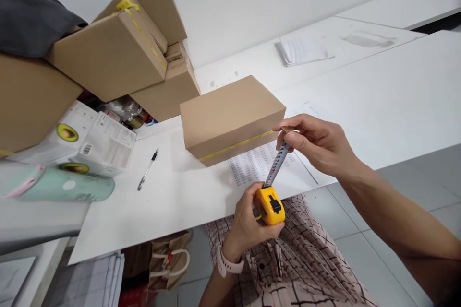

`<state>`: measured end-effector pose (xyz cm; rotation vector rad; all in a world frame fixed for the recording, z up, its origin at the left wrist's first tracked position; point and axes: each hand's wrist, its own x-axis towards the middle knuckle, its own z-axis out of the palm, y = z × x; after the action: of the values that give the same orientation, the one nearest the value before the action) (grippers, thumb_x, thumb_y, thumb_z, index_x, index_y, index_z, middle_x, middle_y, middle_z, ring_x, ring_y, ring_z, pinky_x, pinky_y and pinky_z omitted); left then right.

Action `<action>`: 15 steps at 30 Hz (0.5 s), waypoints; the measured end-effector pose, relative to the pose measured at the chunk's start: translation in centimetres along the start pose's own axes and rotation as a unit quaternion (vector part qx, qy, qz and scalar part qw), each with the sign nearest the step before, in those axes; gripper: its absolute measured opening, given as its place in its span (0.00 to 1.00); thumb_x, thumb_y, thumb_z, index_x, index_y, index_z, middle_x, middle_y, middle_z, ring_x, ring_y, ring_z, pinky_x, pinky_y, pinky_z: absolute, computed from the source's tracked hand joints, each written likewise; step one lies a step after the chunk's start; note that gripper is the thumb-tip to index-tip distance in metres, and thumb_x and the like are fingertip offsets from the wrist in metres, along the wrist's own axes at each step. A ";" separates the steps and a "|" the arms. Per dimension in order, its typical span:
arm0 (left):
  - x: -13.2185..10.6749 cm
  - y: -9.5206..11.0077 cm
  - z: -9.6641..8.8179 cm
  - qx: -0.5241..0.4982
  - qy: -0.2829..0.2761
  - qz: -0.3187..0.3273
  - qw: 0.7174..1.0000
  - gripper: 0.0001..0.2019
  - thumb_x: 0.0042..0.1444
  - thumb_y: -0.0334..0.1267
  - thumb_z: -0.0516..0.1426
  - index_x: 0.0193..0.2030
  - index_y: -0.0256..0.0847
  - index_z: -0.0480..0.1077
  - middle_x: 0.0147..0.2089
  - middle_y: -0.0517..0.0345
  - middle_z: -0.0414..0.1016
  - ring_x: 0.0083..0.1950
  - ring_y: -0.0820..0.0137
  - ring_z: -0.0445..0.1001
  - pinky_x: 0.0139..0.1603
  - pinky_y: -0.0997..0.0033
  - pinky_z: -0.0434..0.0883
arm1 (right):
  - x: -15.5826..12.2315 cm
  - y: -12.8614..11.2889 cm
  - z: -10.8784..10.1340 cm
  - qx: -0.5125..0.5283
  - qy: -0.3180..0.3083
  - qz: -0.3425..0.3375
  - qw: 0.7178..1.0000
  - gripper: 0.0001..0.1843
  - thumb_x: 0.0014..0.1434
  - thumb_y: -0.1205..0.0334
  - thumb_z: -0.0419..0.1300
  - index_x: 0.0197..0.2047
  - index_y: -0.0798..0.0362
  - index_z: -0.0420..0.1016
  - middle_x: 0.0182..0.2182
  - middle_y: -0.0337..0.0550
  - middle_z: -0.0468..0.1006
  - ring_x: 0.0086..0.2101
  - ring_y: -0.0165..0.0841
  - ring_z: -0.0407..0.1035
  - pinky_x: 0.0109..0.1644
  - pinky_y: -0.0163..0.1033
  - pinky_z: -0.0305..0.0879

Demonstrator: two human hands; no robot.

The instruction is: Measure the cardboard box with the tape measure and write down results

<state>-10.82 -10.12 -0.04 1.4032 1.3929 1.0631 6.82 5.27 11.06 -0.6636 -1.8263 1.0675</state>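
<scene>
My left hand (pixel 248 223) is wrapped round the yellow case of a tape measure (pixel 272 205), above my lap at the table's front edge. A short length of its blade runs up to the right, where my right hand (pixel 317 144) pinches the metal end between thumb and fingers. Just beyond my right fingertips is the near right corner of a closed cardboard box (pixel 234 117) with yellow tape along its side; whether they touch it I cannot tell. A printed sheet (pixel 252 168) with columns of figures lies beside the box, partly under the blade.
A pen (pixel 147 170) lies left of the box on the white table (pixel 180 201). Further left are a mint-green bottle (pixel 72 184), a white carton (pixel 108 144) with avocado pictures and stacked cardboard boxes (pixel 115 53). Papers (pixel 304 50) lie at the back. Below hangs a paper bag (pixel 169 259).
</scene>
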 end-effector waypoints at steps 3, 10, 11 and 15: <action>-0.1 -0.2 0.3 -0.016 0.014 -0.003 1.000 0.49 0.42 0.38 0.72 0.69 0.46 0.53 0.58 0.48 0.73 0.57 0.56 0.75 0.59 0.54 0.73 | -2.0 1.6 1.4 -0.039 -0.015 0.003 0.999 0.14 0.68 0.48 0.60 0.47 0.47 0.78 0.31 0.41 0.81 0.28 0.32 0.73 0.30 0.40 0.70; 0.0 -0.6 0.5 -0.046 0.015 -0.002 0.999 0.50 0.43 0.34 0.71 0.70 0.47 0.50 0.56 0.50 0.74 0.52 0.60 0.76 0.56 0.57 0.73 | -5.5 5.5 2.3 -0.195 0.019 0.013 0.981 0.14 0.70 0.48 0.56 0.41 0.47 0.76 0.26 0.41 0.79 0.25 0.34 0.71 0.28 0.42 0.67; 0.0 -0.6 0.5 -0.047 0.015 -0.003 0.999 0.49 0.43 0.34 0.71 0.70 0.48 0.50 0.55 0.51 0.74 0.52 0.61 0.76 0.55 0.58 0.73 | -5.3 6.2 1.4 -0.245 0.072 0.062 0.965 0.16 0.70 0.47 0.54 0.39 0.47 0.75 0.25 0.41 0.78 0.24 0.35 0.70 0.27 0.42 0.65; 0.0 -0.5 0.5 -0.041 0.015 0.003 0.999 0.49 0.42 0.35 0.71 0.69 0.48 0.51 0.54 0.51 0.75 0.50 0.62 0.76 0.52 0.60 0.74 | -4.0 9.3 -3.1 -0.456 0.169 0.261 0.834 0.20 0.68 0.42 0.51 0.45 0.49 0.73 0.26 0.46 0.79 0.26 0.42 0.71 0.30 0.45 0.61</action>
<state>-10.43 -10.08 -0.66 1.3394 1.3518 1.1367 11.51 7.84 1.96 -1.8737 -1.8024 0.2556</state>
